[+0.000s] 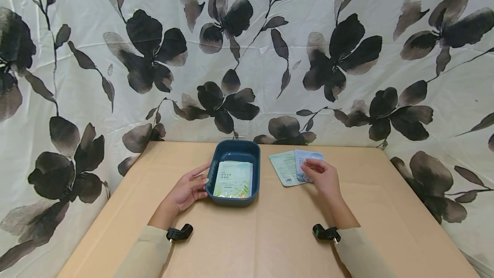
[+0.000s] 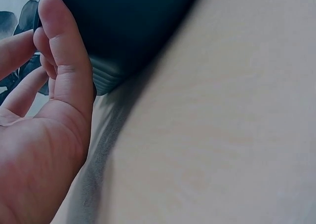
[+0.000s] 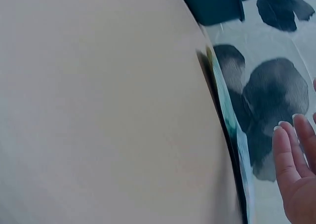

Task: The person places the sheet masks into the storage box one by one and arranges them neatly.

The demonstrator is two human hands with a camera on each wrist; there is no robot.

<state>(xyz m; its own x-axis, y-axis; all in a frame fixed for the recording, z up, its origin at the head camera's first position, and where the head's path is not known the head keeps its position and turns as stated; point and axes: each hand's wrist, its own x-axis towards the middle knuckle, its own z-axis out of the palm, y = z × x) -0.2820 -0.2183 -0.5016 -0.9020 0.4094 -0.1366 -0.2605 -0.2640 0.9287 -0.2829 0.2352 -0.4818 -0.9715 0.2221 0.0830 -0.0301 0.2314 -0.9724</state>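
A dark blue plastic basin (image 1: pixel 233 201) stands on the table, and a pale green sachet (image 1: pixel 233 179) printed with plants lies face up inside it, over the edge of another. My left hand (image 1: pixel 189 188) is at the basin's left side, fingers loosely bent and fingertips against the wall. The left wrist view shows a finger along the basin's dark outer side (image 2: pixel 128 26). To the right, a light blue sachet (image 1: pixel 305 158) overlaps a pale green sachet (image 1: pixel 283 168). My right hand (image 1: pixel 323 179) hovers over the blue one; in the right wrist view its relaxed fingers (image 3: pixel 284 155) are apart from the sachets.
The tan table (image 1: pixel 239 243) reaches back to a white cloth (image 1: pixel 278 55) with dark printed flowers. Basin and sachet pair sit near the table's far edge, with a gap between them. A black band with a small device (image 1: pixel 179 232) is on each wrist.
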